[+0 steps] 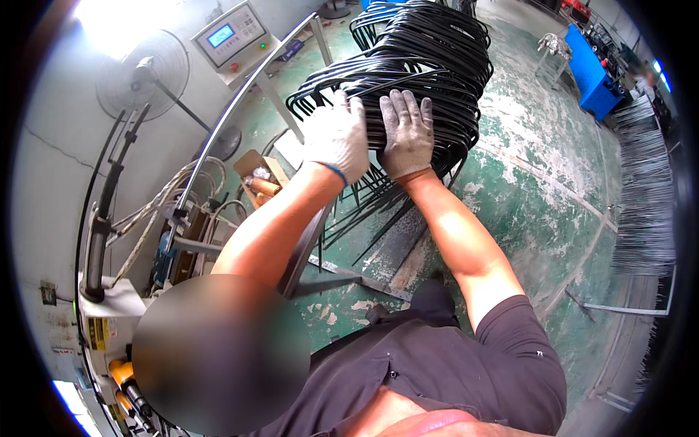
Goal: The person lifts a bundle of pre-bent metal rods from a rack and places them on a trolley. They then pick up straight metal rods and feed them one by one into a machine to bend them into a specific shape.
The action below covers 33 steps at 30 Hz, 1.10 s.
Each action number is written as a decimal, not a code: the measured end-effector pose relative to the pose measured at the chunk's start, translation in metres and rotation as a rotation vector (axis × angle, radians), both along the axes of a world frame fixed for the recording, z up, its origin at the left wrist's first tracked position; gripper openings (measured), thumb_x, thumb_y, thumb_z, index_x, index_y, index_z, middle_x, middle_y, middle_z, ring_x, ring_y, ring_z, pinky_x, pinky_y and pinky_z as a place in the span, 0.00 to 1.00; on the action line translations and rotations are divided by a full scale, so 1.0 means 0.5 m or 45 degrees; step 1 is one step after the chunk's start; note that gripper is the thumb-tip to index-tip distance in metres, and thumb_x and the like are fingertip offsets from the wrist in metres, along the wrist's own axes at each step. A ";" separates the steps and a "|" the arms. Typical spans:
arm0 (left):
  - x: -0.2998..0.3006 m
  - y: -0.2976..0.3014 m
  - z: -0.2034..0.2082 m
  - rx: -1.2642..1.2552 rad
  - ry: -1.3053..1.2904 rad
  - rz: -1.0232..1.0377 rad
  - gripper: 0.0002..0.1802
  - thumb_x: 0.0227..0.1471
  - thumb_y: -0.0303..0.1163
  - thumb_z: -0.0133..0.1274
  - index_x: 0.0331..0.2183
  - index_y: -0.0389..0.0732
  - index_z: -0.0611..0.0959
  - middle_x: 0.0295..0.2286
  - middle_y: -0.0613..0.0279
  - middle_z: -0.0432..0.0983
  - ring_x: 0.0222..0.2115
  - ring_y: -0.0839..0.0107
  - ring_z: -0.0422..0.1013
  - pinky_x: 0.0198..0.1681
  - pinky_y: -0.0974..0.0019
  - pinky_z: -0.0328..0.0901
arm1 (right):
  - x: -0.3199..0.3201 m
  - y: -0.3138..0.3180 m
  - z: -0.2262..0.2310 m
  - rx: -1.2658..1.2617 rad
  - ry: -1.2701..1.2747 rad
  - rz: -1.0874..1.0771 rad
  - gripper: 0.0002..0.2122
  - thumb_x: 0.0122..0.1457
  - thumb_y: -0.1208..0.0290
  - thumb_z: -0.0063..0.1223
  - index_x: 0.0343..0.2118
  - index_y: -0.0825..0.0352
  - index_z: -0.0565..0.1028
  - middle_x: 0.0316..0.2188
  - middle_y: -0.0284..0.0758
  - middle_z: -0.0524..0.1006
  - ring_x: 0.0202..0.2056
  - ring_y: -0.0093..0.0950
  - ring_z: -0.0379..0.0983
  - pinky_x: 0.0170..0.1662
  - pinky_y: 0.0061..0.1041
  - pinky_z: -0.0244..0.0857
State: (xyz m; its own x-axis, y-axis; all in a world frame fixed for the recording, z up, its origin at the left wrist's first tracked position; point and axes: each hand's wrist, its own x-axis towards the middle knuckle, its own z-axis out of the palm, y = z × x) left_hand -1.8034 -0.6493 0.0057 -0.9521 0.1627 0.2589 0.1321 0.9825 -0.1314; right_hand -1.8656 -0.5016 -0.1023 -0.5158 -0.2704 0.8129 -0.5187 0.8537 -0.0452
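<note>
A large stack of bent black metal rods [429,62] fills the upper middle, their hooked ends toward the left and loose ends hanging below. My left hand [338,140], in a whitish work glove with a blue cuff edge, lies flat on the stack's near left side, fingers extended. Beside it, my right hand [407,135] wears a greyer, dirt-stained glove and rests on the rods with its fingers stretched out and slightly apart. Neither hand wraps round a rod. The rods directly under both palms are hidden.
A control panel [230,40] with a lit screen stands at upper left, near a pedestal fan [143,73]. A metal rail [240,102] curves along the left, with a cardboard box [261,175] beside it. More thin rods [644,189] hang at far right, below a blue workbench [590,73].
</note>
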 end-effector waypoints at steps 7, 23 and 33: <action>-0.280 0.034 -0.024 0.059 0.299 -0.311 0.26 0.46 0.31 0.57 0.48 0.32 0.79 0.51 0.42 0.74 0.44 0.47 0.75 0.45 0.48 0.72 | -0.244 0.049 0.020 -0.114 0.164 -0.024 0.26 0.54 0.71 0.54 0.59 0.62 0.75 0.58 0.39 0.76 0.62 0.42 0.69 0.69 0.55 0.53; -0.974 0.257 -0.027 0.179 0.209 -0.299 0.39 0.40 0.43 0.66 0.55 0.36 0.80 0.54 0.47 0.75 0.51 0.46 0.74 0.56 0.49 0.69 | -0.951 0.281 0.027 0.055 0.169 -0.088 0.21 0.59 0.68 0.50 0.56 0.61 0.75 0.52 0.37 0.78 0.56 0.39 0.73 0.62 0.46 0.64; -1.418 0.403 -0.040 0.125 0.231 -0.289 0.34 0.41 0.41 0.65 0.50 0.36 0.81 0.48 0.48 0.75 0.49 0.48 0.73 0.53 0.48 0.69 | -1.386 0.428 0.022 0.097 0.117 -0.112 0.20 0.60 0.68 0.51 0.56 0.60 0.74 0.52 0.36 0.76 0.55 0.38 0.72 0.63 0.47 0.62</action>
State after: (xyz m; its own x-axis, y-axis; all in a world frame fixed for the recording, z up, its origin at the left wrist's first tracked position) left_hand -2.5124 -0.4478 -0.0143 -0.8308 0.3319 0.4467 0.3330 0.9396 -0.0788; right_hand -2.5583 -0.2877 -0.0911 -0.4650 -0.2900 0.8364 -0.4404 0.8954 0.0656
